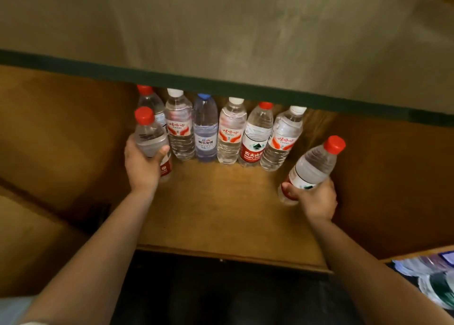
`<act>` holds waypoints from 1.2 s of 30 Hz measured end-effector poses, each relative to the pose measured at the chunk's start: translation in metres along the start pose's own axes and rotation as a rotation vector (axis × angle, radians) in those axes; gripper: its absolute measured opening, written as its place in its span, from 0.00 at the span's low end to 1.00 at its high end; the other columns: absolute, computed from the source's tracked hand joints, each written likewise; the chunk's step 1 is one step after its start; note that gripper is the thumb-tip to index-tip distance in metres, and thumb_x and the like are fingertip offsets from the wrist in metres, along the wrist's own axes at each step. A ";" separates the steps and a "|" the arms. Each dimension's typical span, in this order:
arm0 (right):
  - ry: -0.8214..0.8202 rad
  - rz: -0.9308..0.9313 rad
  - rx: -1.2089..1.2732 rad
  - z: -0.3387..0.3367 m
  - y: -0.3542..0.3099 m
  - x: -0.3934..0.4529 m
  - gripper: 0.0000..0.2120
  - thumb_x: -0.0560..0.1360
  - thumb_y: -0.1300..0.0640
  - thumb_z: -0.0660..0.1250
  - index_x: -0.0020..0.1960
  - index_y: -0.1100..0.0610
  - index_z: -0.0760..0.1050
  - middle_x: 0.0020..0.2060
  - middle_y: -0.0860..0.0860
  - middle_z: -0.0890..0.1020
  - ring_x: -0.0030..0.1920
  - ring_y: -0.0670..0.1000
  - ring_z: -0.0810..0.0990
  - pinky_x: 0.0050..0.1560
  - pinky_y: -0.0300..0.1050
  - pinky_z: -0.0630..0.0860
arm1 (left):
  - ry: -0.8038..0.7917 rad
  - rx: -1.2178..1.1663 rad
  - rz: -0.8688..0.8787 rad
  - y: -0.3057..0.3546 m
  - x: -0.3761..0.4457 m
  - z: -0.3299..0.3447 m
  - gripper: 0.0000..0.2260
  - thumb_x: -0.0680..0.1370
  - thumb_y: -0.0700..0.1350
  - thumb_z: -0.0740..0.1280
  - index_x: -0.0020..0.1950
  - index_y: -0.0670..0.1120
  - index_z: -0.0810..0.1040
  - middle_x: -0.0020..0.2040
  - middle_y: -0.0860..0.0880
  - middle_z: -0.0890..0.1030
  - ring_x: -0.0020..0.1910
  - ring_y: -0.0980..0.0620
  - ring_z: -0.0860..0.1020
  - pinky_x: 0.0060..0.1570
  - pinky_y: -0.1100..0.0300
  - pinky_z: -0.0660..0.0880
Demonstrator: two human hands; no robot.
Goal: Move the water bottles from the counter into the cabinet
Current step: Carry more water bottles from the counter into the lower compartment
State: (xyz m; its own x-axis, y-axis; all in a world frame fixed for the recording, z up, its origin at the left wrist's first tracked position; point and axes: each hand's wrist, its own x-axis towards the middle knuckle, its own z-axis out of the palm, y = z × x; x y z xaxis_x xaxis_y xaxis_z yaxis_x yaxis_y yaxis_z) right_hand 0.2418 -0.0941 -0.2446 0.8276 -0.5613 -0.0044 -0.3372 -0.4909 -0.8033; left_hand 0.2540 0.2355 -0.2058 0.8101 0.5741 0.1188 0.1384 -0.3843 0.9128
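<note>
I look into an open wooden cabinet [221,214] under a counter edge. My left hand [141,163] grips a red-capped water bottle [149,134] at the left end of a row of several upright bottles [231,133] standing at the back of the shelf. My right hand [315,200] grips another red-capped bottle [314,165], tilted to the right, at the right end of the row, with its base low near the shelf floor. The row has red, white and blue caps, and its tops are partly hidden by the counter's dark green edge [245,85].
The beige counter top [221,25] fills the upper view. Brown cabinet walls stand on the left [56,133] and right [393,177]. The shelf floor in front of the bottles is bare wood. Plastic wrapping [432,278] lies at the lower right.
</note>
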 end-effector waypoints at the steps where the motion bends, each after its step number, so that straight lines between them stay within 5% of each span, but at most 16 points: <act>1: 0.011 0.020 0.004 0.003 -0.004 0.006 0.37 0.55 0.49 0.81 0.59 0.56 0.71 0.58 0.54 0.78 0.58 0.58 0.77 0.55 0.49 0.72 | 0.011 -0.002 -0.006 0.000 0.001 0.001 0.28 0.72 0.44 0.71 0.69 0.44 0.65 0.68 0.44 0.71 0.68 0.46 0.68 0.69 0.48 0.64; 11: 0.006 0.065 -0.002 0.024 -0.025 0.055 0.40 0.58 0.51 0.80 0.64 0.59 0.66 0.64 0.56 0.74 0.64 0.59 0.73 0.61 0.56 0.71 | -0.026 -0.043 -0.053 -0.010 0.004 0.004 0.28 0.73 0.46 0.69 0.71 0.44 0.64 0.68 0.43 0.70 0.69 0.44 0.67 0.68 0.45 0.65; 17: -0.062 0.085 0.082 0.029 -0.031 0.073 0.40 0.60 0.56 0.80 0.65 0.59 0.63 0.64 0.57 0.74 0.65 0.59 0.72 0.62 0.54 0.69 | -0.007 -0.101 -0.087 -0.017 -0.001 0.012 0.29 0.75 0.45 0.68 0.73 0.46 0.60 0.70 0.43 0.68 0.68 0.44 0.67 0.60 0.56 0.69; 21: -0.234 0.104 0.196 0.022 -0.030 0.069 0.38 0.65 0.60 0.76 0.69 0.61 0.59 0.67 0.58 0.70 0.67 0.59 0.70 0.68 0.55 0.67 | -0.054 -0.093 -0.192 -0.033 -0.012 0.016 0.30 0.78 0.44 0.64 0.76 0.47 0.53 0.73 0.42 0.64 0.72 0.43 0.64 0.70 0.46 0.61; 27: -0.305 0.270 0.545 0.011 -0.020 0.028 0.43 0.73 0.66 0.67 0.76 0.48 0.43 0.74 0.55 0.59 0.71 0.59 0.63 0.70 0.56 0.62 | -0.068 -0.576 -0.640 -0.028 -0.044 0.025 0.36 0.78 0.41 0.64 0.76 0.56 0.44 0.75 0.47 0.60 0.71 0.42 0.65 0.68 0.44 0.65; 31: -0.393 0.265 0.781 0.007 -0.029 0.020 0.42 0.73 0.76 0.54 0.75 0.45 0.44 0.74 0.52 0.60 0.65 0.55 0.71 0.63 0.49 0.68 | -0.063 -1.022 -0.833 -0.017 -0.036 0.020 0.31 0.80 0.40 0.58 0.76 0.56 0.44 0.72 0.41 0.66 0.67 0.39 0.69 0.62 0.46 0.71; 36: -0.392 0.276 0.846 0.014 -0.034 0.021 0.42 0.72 0.77 0.50 0.75 0.44 0.44 0.72 0.52 0.63 0.66 0.56 0.71 0.69 0.56 0.65 | -0.003 -1.371 -0.896 -0.021 -0.013 0.011 0.22 0.81 0.42 0.57 0.75 0.48 0.58 0.70 0.40 0.69 0.67 0.43 0.71 0.65 0.48 0.70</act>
State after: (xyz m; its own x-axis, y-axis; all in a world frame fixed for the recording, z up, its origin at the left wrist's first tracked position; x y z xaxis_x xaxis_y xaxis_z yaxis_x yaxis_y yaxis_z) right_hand 0.2771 -0.0803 -0.2260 0.9101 -0.2482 -0.3318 -0.2343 0.3521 -0.9062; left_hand 0.2467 0.2278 -0.2310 0.7554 0.2449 -0.6077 -0.0410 0.9433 0.3293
